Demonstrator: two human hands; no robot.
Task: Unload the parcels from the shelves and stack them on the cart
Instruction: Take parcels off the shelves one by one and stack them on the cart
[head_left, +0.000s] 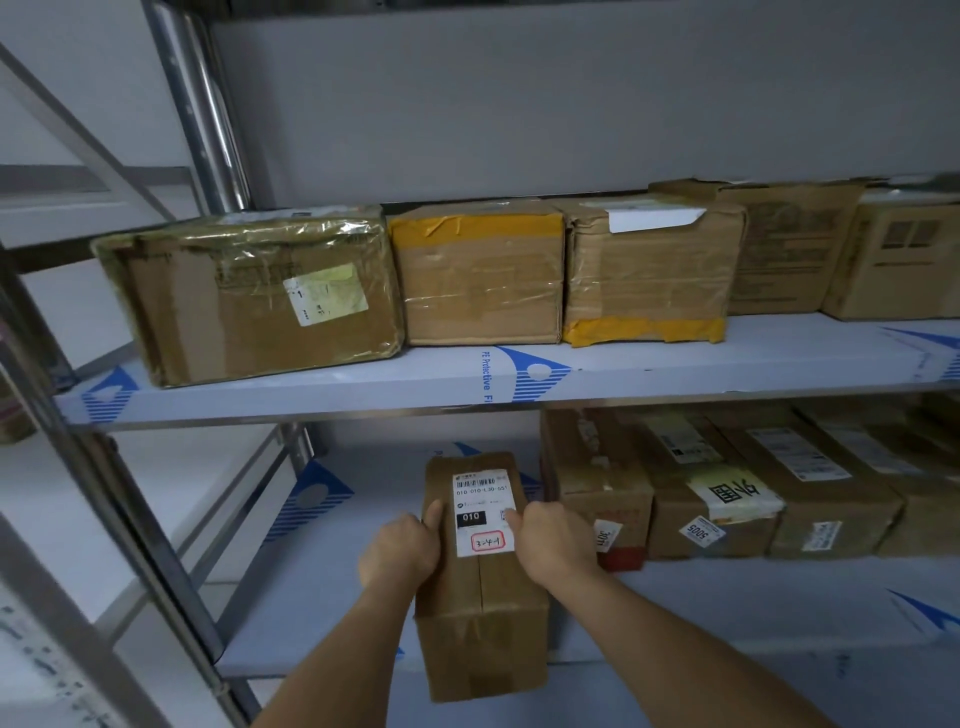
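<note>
Boxes (722, 483) beside gripped parcel (480, 577) — shelf (727, 358) overhead

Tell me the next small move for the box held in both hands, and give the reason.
Probably draw the long parcel straight back off the lower shelf. The left hand and right hand already grip its two sides, thumbs on top, and its near end overhangs the shelf edge. The neighbouring parcel stands close on the right, so a straight pull looks safest.
</note>
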